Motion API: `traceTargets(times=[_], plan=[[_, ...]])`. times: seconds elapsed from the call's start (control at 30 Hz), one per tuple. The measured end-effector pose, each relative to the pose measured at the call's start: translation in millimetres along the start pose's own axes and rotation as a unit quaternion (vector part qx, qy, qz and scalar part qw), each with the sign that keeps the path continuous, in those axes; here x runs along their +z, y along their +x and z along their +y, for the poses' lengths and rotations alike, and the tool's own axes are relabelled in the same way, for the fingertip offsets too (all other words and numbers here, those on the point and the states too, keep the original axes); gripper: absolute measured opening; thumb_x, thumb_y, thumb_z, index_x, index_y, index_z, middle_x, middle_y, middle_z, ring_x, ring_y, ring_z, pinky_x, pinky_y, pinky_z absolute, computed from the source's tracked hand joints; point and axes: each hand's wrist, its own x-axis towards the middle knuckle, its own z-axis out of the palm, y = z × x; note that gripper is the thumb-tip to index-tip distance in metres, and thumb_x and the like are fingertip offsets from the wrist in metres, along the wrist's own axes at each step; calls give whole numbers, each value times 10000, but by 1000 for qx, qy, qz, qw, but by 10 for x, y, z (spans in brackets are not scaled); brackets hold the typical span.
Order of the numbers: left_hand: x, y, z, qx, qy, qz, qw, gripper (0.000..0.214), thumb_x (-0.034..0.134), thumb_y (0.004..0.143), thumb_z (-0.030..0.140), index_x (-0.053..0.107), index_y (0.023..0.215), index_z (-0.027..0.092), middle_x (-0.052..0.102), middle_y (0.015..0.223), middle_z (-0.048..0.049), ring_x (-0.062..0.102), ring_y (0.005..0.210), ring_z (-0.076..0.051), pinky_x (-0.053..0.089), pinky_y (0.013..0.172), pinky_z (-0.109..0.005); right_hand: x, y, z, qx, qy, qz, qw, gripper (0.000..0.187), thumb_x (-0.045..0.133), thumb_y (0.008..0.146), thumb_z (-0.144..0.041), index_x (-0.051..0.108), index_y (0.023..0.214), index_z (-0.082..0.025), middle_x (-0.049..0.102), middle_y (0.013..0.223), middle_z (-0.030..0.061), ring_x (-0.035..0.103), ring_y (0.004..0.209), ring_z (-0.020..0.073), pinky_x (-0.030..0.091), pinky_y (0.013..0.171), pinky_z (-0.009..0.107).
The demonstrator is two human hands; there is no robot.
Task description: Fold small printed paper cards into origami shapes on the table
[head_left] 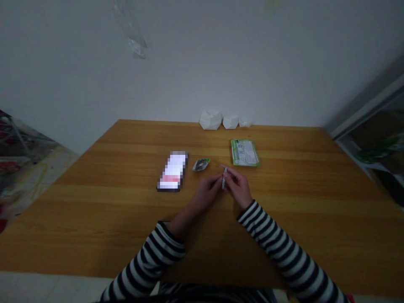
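Both hands meet over the middle of a wooden table [94, 219]. My left hand [206, 193] and my right hand [238, 187] pinch a small, thin silvery object [224, 179] between their fingertips; it stands roughly upright and I cannot make out what it is. Both sleeves are striped black and white. A small crumpled silvery-green wrapper [201, 164] lies just beyond my left hand. A green and white packet [244, 152] lies flat beyond my right hand.
A phone [173, 171] with a lit screen lies left of the wrapper. Three crumpled white paper lumps [211, 120] sit at the table's far edge against the wall. A glass cabinet [375, 143] stands at right, clutter at left.
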Motion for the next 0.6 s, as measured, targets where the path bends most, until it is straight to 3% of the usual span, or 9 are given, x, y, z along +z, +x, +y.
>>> traceTargets(times=[0.13,0.37,0.47,0.6], plan=[[1,1,39,0,-14,-9,1000,399,454,986,443,692,890,138,640,757,-33,571,726,-162,452,707,-253,13,-12,-13,3,8,-1,1000,466,644,885,-464,673,1285,-228,600,675,-30,490,518,101,430,468,210],[15,-4,-5,5,-8,-14,1000,352,454,984,402,692,946,145,640,743,-31,566,684,-155,456,666,-246,4,-25,0,-4,-8,-10,1000,493,596,913,-447,620,1356,-231,579,640,-48,470,505,106,430,465,218],[3,-13,-53,0,45,14,999,262,530,933,307,699,1052,146,715,844,-62,627,747,-180,495,717,-269,-4,-45,-35,-46,-97,-14,994,444,618,891,-352,654,1322,-251,635,684,-29,517,560,128,487,563,252],[-2,-22,-91,-7,84,89,993,330,570,866,229,701,1161,164,764,972,-85,675,811,-204,530,772,-309,23,-84,-94,-115,-179,-15,977,424,610,837,-190,715,1238,-280,738,894,25,649,782,188,526,800,329]])
